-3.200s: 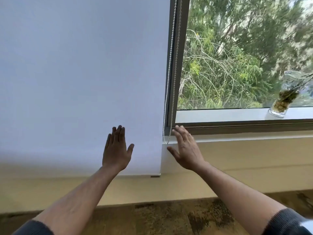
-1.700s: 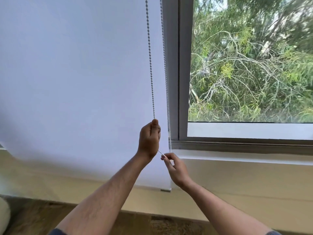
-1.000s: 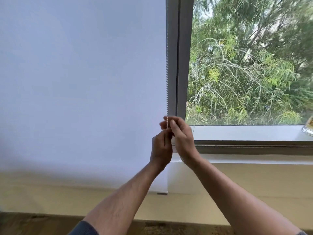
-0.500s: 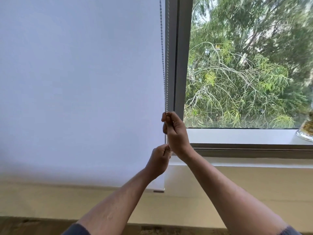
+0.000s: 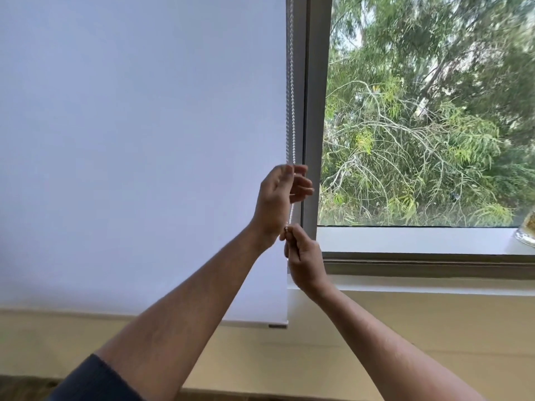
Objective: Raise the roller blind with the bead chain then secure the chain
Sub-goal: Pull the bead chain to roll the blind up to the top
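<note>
The white roller blind [image 5: 139, 146] covers the left window pane, and its bottom bar [image 5: 254, 322] hangs below the sill level. The bead chain [image 5: 290, 96] runs down the blind's right edge beside the grey window frame [image 5: 312, 111]. My left hand [image 5: 275, 204] is raised at the chain with its fingers spread, the chain passing between thumb and fingers without a closed grip. Just below it, my right hand [image 5: 304, 256] pinches the chain between thumb and forefinger. The chain's lower loop is hidden behind my hands.
The right pane is uncovered and shows trees outside. A white sill [image 5: 405, 241] runs under it, with a glass vase [image 5: 527, 235] at the far right edge. A beige wall [image 5: 405, 328] lies below the window.
My left hand has let go low on the chain, risen above my right hand and spread its fingers. My right hand has moved down, still pinching the chain.
</note>
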Demonstrator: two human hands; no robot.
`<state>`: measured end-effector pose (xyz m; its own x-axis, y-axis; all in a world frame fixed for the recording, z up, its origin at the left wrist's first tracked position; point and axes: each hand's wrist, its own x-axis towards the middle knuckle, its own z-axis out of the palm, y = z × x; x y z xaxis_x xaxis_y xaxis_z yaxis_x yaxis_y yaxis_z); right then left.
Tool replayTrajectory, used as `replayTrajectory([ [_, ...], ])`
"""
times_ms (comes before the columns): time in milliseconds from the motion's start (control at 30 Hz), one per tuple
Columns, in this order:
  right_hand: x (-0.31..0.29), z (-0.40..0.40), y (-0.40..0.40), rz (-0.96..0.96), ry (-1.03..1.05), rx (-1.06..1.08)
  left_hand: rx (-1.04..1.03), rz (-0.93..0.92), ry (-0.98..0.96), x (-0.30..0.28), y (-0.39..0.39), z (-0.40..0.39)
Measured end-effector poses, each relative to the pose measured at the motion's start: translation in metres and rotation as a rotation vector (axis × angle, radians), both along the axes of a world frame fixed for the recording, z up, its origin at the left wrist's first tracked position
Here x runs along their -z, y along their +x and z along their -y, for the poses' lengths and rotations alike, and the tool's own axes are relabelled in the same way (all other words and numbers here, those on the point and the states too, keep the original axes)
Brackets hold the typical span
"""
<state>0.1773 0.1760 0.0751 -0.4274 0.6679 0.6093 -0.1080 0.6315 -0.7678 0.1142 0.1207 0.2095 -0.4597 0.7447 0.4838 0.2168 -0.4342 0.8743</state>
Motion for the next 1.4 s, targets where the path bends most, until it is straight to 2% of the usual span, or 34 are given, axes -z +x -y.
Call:
replayTrajectory([
  [100, 0.007, 0.004, 0.001, -0.008, -0.009, 0.001, 0.021, 0.039, 0.038, -0.018, 0.007, -0.003],
  [200, 0.009, 0.004, 0.001, 0.016, -0.015, -0.019, -0.015, 0.083, 0.056, -0.009, 0.003, -0.002],
  [433, 0.035, -0.009, 0.004, 0.364, -0.097, -0.052, -0.105, 0.052, -0.05, 0.037, -0.008, 0.002],
  [500, 0.033, -0.012, 0.006, 0.41, -0.133, -0.084, -0.131, 0.042, -0.076, 0.051, -0.011, 0.002],
  [600, 0.001, -0.013, 0.008, 0.233, -0.217, -0.15, -0.17, 0.016, -0.112, 0.067, -0.017, 0.002],
  [733, -0.089, -0.01, 0.008, -0.056, -0.393, -0.32, -0.207, 0.014, -0.218, 0.1, -0.021, 0.0],
  [833, -0.147, -0.005, 0.002, -0.126, -0.359, -0.47, -0.154, 0.083, -0.243, 0.118, -0.016, 0.0],
  [900, -0.167, -0.003, -0.008, -0.172, -0.305, -0.487, -0.12, 0.108, -0.257, 0.121, -0.013, -0.002],
  [1067, -0.161, -0.003, -0.029, -0.321, -0.221, -0.32, -0.107, 0.098, -0.282, 0.123, -0.005, -0.004],
  [1200, -0.141, -0.005, -0.03, -0.323, -0.147, -0.278, -0.036, 0.003, -0.341, 0.123, -0.003, -0.002],
  [1267, -0.13, -0.008, -0.028, -0.306, -0.126, -0.252, -0.051, -0.045, -0.305, 0.118, -0.008, -0.003],
  [1400, -0.104, -0.011, -0.021, -0.24, -0.128, -0.222, -0.083, -0.011, -0.166, 0.087, -0.028, -0.01],
])
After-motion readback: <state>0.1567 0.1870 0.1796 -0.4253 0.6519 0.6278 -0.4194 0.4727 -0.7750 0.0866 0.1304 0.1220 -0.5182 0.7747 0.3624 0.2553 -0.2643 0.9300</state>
